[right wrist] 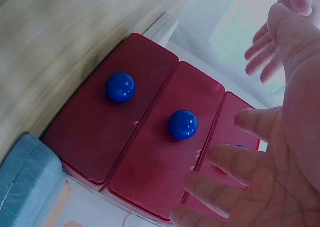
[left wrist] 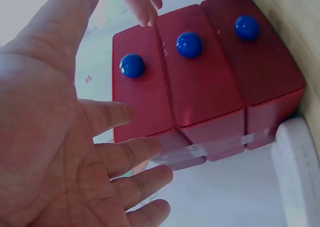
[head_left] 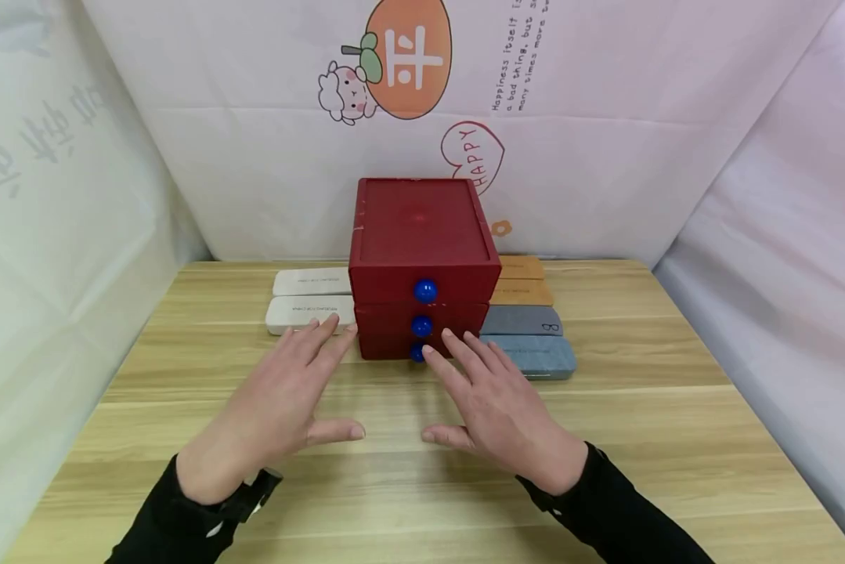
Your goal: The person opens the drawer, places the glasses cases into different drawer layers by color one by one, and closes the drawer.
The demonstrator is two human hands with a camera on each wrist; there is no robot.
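A red drawer box (head_left: 422, 227) stands on the table, three drawers stacked, each front bearing a round blue knob (head_left: 425, 291). All three drawers look closed. My left hand (head_left: 281, 399) hovers in front of the box's left side, fingers spread and nothing in it. To the right, my right hand (head_left: 500, 399) is held the same way, its fingertips near the lower drawers in the head view. Both wrist views show gaps between the palms and the red drawer fronts (left wrist: 200, 72), (right wrist: 150, 147), and the hands hold nothing.
Two white cases (head_left: 309, 309) lie left of the box. On its right are two orange-brown cases (head_left: 521, 292), a grey case (head_left: 524, 321) and a blue-grey case (head_left: 535, 359). White printed cloth (head_left: 253, 157) hangs behind the wooden table (head_left: 394, 501) and along its sides.
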